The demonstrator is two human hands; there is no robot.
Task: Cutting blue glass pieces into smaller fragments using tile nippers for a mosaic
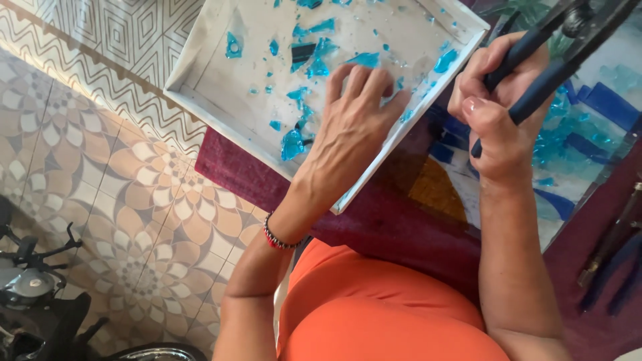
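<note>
Left hand (353,124) lies open among many blue shards (293,143) in one white tray (200,100); right hand (498,110) grips one pair of pliers (535,73).

home craft corner: glass shards (314,60), patterned tiles (120,200)

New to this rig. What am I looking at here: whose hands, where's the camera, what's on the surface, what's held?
There is no machine: a person works with two bare hands, filmed by one camera on their head looking down. The left hand reaches into a shallow white tray scattered with blue glass shards, fingertips resting among them. The right hand grips the dark handles of a plier-like tool; its head is out of view. Below lies a dark red mat and a coloured glass panel. A patterned tile floor shows on the left.
</note>
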